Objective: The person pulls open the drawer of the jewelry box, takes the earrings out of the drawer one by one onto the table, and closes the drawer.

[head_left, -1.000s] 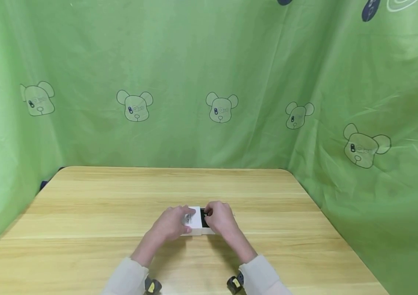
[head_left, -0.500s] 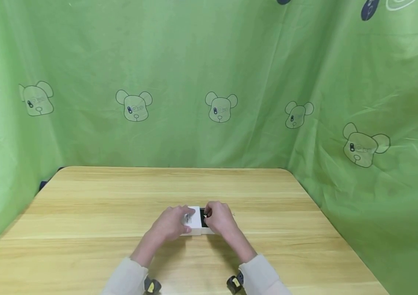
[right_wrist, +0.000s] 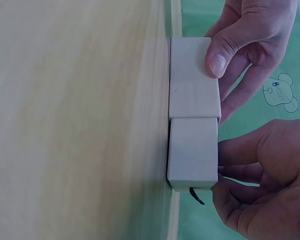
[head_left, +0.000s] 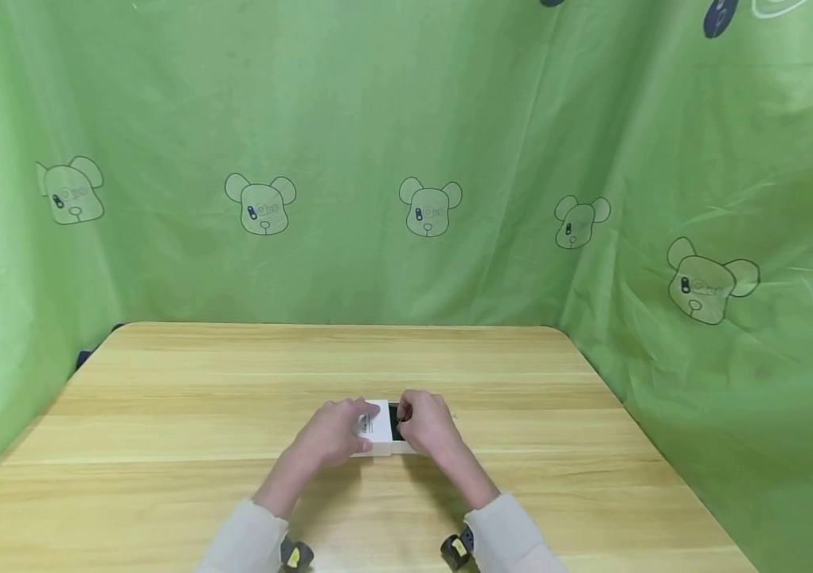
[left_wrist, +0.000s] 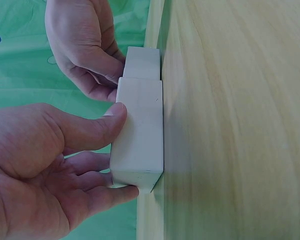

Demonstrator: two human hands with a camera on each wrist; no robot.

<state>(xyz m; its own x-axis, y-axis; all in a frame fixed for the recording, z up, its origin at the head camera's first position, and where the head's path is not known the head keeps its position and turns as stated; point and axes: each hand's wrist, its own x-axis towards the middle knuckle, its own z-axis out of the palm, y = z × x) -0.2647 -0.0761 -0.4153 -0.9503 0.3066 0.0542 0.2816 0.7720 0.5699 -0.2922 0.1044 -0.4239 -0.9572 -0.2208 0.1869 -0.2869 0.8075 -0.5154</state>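
Note:
A white slide-out box [head_left: 381,426] with fine dark print stands on the table, its sleeve partly drawn off a tray lined in black [head_left: 396,422]. My left hand [head_left: 334,432] holds the sleeve [left_wrist: 140,125], thumb on the near side and fingers over the top and end. At the tray's open top is my right hand [head_left: 429,426], with thumb and fingertips bent together over the black lining. A tiny shiny piece showed at these fingertips half a second ago; it is hidden now. From the end of the tray [right_wrist: 192,152] hangs a short black ribbon [right_wrist: 196,196].
The wooden table [head_left: 234,382] reaches out around the box on all sides. A green curtain [head_left: 349,119] with bear-head prints hangs behind it and along both sides. A black device with a yellow label sits under each wrist.
The shiny piece at my right fingertips showed half a second ago and is out of sight now. Both hands and the box have kept nearly the same place.

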